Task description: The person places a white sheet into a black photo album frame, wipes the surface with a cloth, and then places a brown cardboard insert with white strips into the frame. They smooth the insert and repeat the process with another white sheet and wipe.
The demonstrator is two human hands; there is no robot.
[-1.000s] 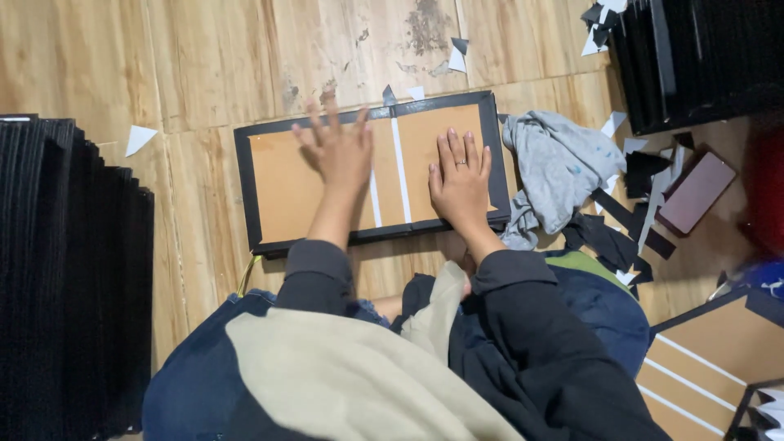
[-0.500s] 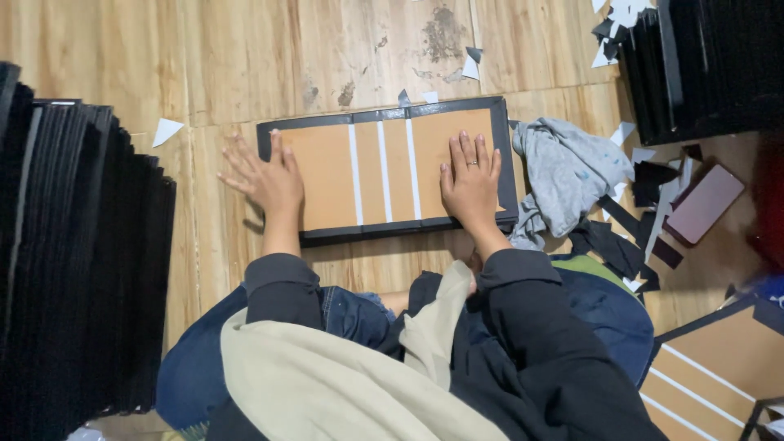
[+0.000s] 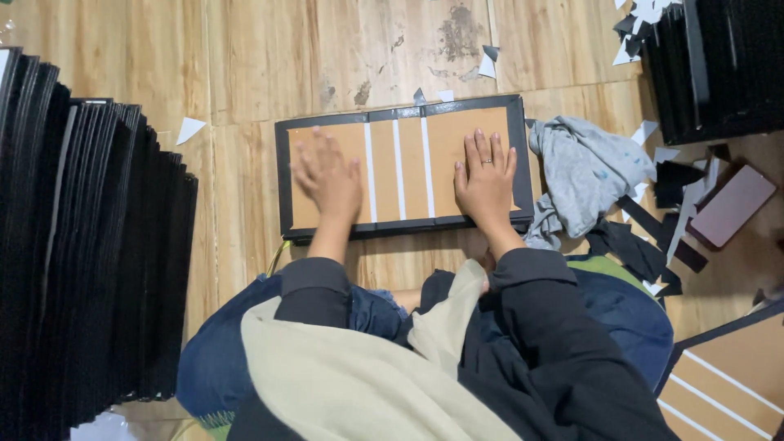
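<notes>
A flat brown cardboard cover with a black border and white strips (image 3: 400, 167) lies on the wooden floor in front of me. My left hand (image 3: 328, 178) presses flat on its left panel, slightly blurred. On the right panel rests my right hand (image 3: 485, 180), fingers spread, a ring on one finger. Neither hand holds anything.
A tall stack of black boards (image 3: 82, 261) fills the left side. Another black stack (image 3: 723, 65) stands at the top right. A grey cloth (image 3: 584, 175), black and white paper scraps (image 3: 653, 245), a pink flat object (image 3: 731, 206) and another brown cover (image 3: 727, 384) lie to the right.
My left hand slid from the middle of the cover to its far left edge, then back onto the left panel. The right hand stayed pressed on the right panel.
</notes>
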